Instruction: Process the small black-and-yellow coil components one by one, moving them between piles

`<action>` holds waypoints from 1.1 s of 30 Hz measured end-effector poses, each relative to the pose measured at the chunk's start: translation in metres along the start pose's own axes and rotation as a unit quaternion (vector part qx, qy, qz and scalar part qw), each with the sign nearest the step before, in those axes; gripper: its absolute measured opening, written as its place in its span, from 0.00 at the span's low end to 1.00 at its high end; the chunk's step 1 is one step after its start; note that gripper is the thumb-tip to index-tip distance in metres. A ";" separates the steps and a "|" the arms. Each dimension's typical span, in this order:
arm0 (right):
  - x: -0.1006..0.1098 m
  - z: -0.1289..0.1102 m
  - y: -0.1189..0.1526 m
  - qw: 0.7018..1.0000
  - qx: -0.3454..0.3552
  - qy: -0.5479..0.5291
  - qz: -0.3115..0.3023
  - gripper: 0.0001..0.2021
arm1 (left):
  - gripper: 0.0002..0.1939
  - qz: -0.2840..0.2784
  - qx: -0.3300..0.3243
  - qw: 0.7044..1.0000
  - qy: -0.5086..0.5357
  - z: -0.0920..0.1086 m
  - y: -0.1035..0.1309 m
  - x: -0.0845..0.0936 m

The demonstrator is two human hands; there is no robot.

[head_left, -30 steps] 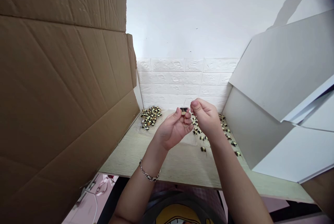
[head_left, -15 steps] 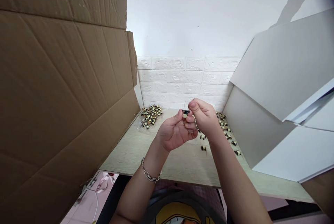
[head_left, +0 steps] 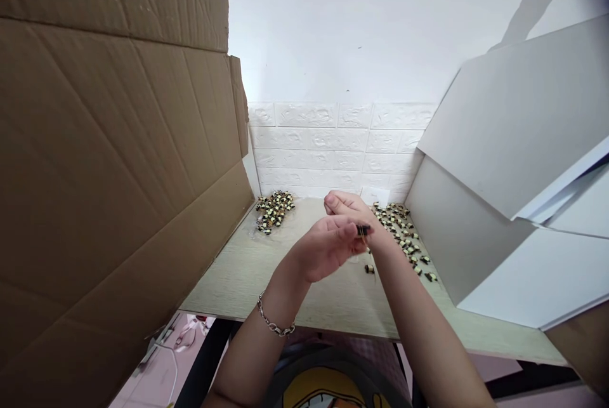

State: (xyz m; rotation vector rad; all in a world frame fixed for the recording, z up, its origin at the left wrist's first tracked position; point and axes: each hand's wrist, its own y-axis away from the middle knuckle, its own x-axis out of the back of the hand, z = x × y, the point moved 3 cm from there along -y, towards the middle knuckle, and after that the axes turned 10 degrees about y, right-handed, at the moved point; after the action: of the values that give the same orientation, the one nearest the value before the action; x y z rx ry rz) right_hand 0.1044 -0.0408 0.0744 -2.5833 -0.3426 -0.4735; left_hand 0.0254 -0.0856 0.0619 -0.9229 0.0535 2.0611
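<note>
While a tall sheet of brown cardboard (head_left: 118, 141) stands along the left side of the table (head_left: 342, 309), white panels (head_left: 499, 129) stand along the right, so the work space is bounded on both flanks. A white wall (head_left: 309, 27) with a brick-pattern lower band (head_left: 335, 138) stands at the back; a small white card (head_left: 375, 197) is upright at its foot. At the far left of the tabletop, a heap of small black-and-yellow coils (head_left: 275, 211) is piled close together, well apart from both hands. At the right, more coils (head_left: 408, 244) are spread loosely toward the panels, some hidden behind the right forearm; a single coil (head_left: 370, 269) lies nearer the front edge, just beside that forearm. Left hand (head_left: 326, 248), with a chain bracelet (head_left: 276, 320) on its wrist: thumb and fingers closed on one coil (head_left: 363, 230), gripped at the fingertips above the table, its dark side showing and thin copper-coloured wire hanging below. The held coil overlaps the right wrist in view; contact cannot be told. Right hand (head_left: 351, 206): fingers curled shut, thumb against the forefinger, located just beyond the left hand and partly covered by it. Whether a wire end is pinched there cannot be told.
</note>
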 end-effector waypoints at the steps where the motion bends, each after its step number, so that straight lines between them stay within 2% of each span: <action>1: 0.002 0.005 -0.001 1.000 -0.005 -0.022 0.022 0.20 | 0.16 0.024 -0.041 0.998 -0.047 0.003 0.000 0.002; 3: 0.010 0.013 -0.003 0.995 -0.011 -0.038 0.087 0.19 | 0.13 0.083 -0.117 0.977 -0.158 0.012 0.001 0.006; 5: 0.022 0.016 -0.001 0.986 -0.013 -0.027 0.162 0.18 | 0.10 0.148 -0.181 0.928 -0.290 0.021 0.005 0.008; 6: 0.027 0.015 0.001 0.980 -0.009 -0.018 0.196 0.18 | 0.10 0.179 -0.216 0.890 -0.360 0.026 0.007 0.009; 8: 0.034 0.006 0.009 0.968 0.014 0.012 0.249 0.18 | 0.09 0.232 -0.292 0.788 -0.489 0.034 0.011 0.007; 10: 0.036 -0.010 0.019 0.947 0.064 0.073 0.306 0.18 | 0.08 0.262 -0.350 0.680 -0.589 0.038 0.014 0.003; 11: 0.035 -0.020 0.025 0.934 0.094 0.126 0.321 0.17 | 0.08 0.268 -0.367 0.635 -0.625 0.038 0.014 0.002; 13: 0.027 -0.039 0.034 0.903 0.157 0.254 0.310 0.12 | 0.07 0.276 -0.386 0.566 -0.675 0.037 0.013 0.001; 16: 0.014 -0.055 0.043 0.839 0.212 0.394 0.310 0.11 | 0.07 0.288 -0.409 0.496 -0.710 0.034 0.014 0.002; 18: 0.010 -0.058 0.045 0.811 0.220 0.442 0.314 0.08 | 0.07 0.291 -0.421 0.469 -0.720 0.033 0.014 0.001; 20: 0.008 -0.058 0.044 0.804 0.218 0.458 0.311 0.06 | 0.07 0.289 -0.429 0.454 -0.726 0.033 0.015 0.000; 25: 0.010 -0.056 0.041 0.814 0.227 0.445 0.296 0.06 | 0.07 0.283 -0.437 0.446 -0.728 0.033 0.015 -0.001; 31: 0.013 -0.051 0.037 0.849 0.206 0.411 0.260 0.06 | 0.07 0.280 -0.447 0.429 -0.733 0.032 0.015 0.000; 33: 0.012 -0.050 0.037 0.848 0.212 0.407 0.264 0.06 | 0.07 0.274 -0.446 0.427 -0.738 0.031 0.015 -0.001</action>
State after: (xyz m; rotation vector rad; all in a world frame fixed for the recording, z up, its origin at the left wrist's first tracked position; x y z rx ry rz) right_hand 0.1136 -0.0954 0.1048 -1.7224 0.4978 -1.0642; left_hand -0.0033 -0.0847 0.0813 0.9576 -2.0595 2.7012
